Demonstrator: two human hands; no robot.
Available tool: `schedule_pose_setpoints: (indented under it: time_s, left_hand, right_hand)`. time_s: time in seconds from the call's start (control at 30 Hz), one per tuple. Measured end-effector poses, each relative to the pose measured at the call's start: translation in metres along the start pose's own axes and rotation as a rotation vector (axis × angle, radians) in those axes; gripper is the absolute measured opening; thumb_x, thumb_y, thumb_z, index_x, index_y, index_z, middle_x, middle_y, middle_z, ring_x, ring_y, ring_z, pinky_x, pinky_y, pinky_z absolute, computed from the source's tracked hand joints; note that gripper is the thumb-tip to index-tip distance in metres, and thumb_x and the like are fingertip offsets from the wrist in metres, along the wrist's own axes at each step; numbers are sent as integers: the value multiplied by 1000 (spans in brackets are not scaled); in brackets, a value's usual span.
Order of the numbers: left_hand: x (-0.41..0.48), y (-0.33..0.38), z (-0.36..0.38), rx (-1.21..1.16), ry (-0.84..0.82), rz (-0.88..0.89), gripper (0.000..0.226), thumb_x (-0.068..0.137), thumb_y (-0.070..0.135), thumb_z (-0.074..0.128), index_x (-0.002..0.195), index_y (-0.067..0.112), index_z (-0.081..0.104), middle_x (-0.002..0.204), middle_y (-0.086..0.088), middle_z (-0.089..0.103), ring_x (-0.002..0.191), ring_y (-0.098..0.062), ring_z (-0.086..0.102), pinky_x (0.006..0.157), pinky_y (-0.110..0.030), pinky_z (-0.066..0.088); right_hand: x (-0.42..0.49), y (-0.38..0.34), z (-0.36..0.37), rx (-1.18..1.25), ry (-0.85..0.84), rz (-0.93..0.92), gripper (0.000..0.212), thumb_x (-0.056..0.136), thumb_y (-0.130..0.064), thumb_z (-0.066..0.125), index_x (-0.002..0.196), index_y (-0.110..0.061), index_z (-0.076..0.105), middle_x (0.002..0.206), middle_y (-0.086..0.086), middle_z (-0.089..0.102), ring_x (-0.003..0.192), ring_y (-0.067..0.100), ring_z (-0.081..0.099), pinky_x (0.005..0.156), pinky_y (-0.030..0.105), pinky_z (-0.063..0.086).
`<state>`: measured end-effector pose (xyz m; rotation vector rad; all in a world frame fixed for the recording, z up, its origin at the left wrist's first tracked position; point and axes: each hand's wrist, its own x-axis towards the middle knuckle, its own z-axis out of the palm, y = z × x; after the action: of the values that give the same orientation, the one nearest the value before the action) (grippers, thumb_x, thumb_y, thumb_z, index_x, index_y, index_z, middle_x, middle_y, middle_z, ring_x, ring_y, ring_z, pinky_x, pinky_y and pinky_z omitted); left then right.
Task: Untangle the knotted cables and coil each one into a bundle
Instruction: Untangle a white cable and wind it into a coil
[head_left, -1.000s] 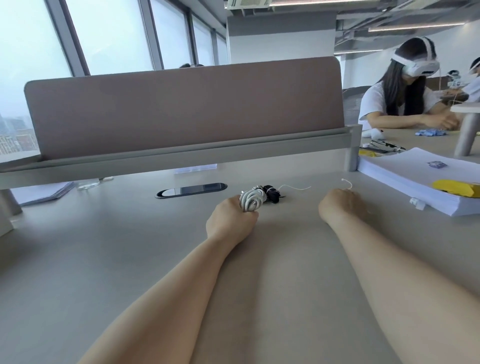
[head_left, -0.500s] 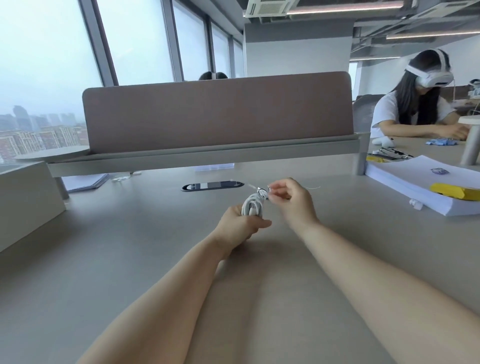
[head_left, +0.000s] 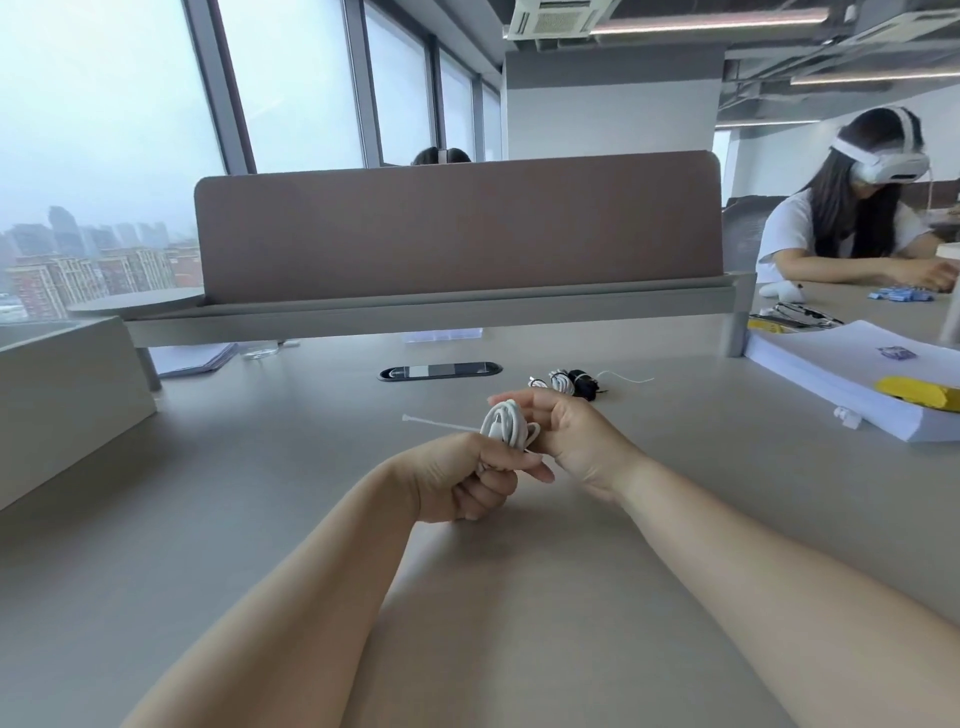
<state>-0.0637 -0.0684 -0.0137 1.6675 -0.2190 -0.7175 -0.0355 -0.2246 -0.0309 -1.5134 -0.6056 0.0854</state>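
Desk (head_left: 260, 519), grey.
Paper stack (head_left: 831, 374), far right: small blue label, print too small to read.
Left hand (head_left: 457, 483): fist gripping the base of the white cable bundle (head_left: 506, 423), held above the desk centre.
Right hand (head_left: 576, 441): fingers curled round the bundle's right side; half a second ago they pinched its top.
Cable tie (head_left: 441, 424): juts left from the bundle.

Hazy daylight is pouring through the windows (head_left: 119, 130) at left, washing them pale. Ceiling strips (head_left: 701, 23) are glowing overhead. Soft shadows are pooling beneath the arms (head_left: 291, 597) on the counter (head_left: 260, 519), and the edges are bowing outward.
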Motion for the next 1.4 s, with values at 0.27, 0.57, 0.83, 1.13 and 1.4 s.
schedule_pose_setpoints:
  time_s: [0.27,0.57,0.83,1.13,1.4]
  left_hand:
    - [3,0,-4,-91,-6,-10,13,77,24,65,84,13,62,45,11,24,33,0,19,36,-13,9]
    - [13,2,3,-154,191,-81,27,90,19,57,67,24,44,47,8,29,35,-3,17,37,-12,7]
    - [19,2,4,-139,379,-24,15,85,14,60,75,21,51,47,7,34,37,-5,19,37,-13,9]
    - [23,-7,-19,-78,661,55,21,80,11,64,74,18,45,50,3,37,37,-10,23,37,-17,16]
    - [24,-8,-24,-166,745,84,28,80,9,62,67,18,39,52,2,35,39,-11,23,40,-18,15]
  right_hand:
    - [-1,1,4,46,-26,24,52,83,23,44,112,-16,61,82,3,67,54,17,41,53,14,40]
    - [-2,-2,6,-56,52,81,50,81,27,34,109,-10,51,79,2,59,56,-6,55,51,6,39]
    - [1,9,6,-109,161,78,33,84,15,55,99,-15,55,85,3,66,78,9,60,74,12,48]
    - [2,10,12,-516,455,-154,16,81,-18,73,75,-21,59,69,-9,59,64,3,52,63,15,42]
    - [-3,2,28,-597,502,-445,13,87,-12,66,81,-16,55,71,-16,57,69,4,55,65,21,44]
